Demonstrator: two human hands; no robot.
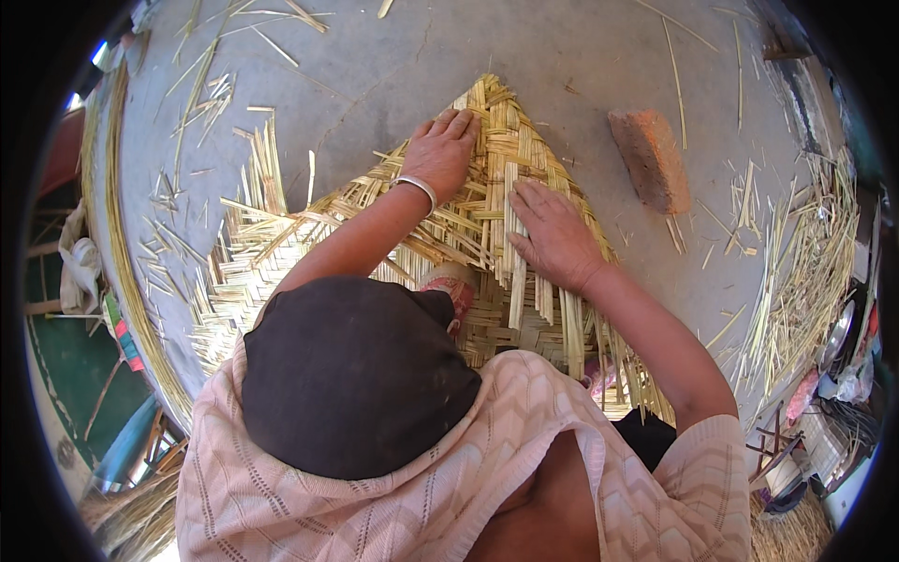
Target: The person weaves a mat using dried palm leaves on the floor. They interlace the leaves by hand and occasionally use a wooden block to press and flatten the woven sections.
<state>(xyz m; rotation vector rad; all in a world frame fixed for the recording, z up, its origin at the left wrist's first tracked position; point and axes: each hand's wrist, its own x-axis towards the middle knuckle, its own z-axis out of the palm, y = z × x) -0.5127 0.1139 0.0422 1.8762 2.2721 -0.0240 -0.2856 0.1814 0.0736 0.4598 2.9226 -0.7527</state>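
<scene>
A mat woven from pale yellow-green split reed strips point(496, 140) lies on the floor before me, its edges meeting in a point at the far end. My left hand point(440, 155), with a silver bangle point(419, 190) at the wrist, rests flat on the weave near that tip, fingers stretched out. Palm down on the mat's right part, my right hand point(556, 234) has its fingers extended and its thumb apart. A flat loose strip point(516, 281) runs beside that thumb, and several strip ends hang toward me. Part of the mat lies hidden under my arms and clothing.
A reddish brick point(651, 161) sits on the grey floor point(356, 56) right of the mat. Cut strip scraps point(178, 244) are scattered at left, and a heap of loose straw point(796, 272) lies at right. Long reeds point(126, 234) line the left side.
</scene>
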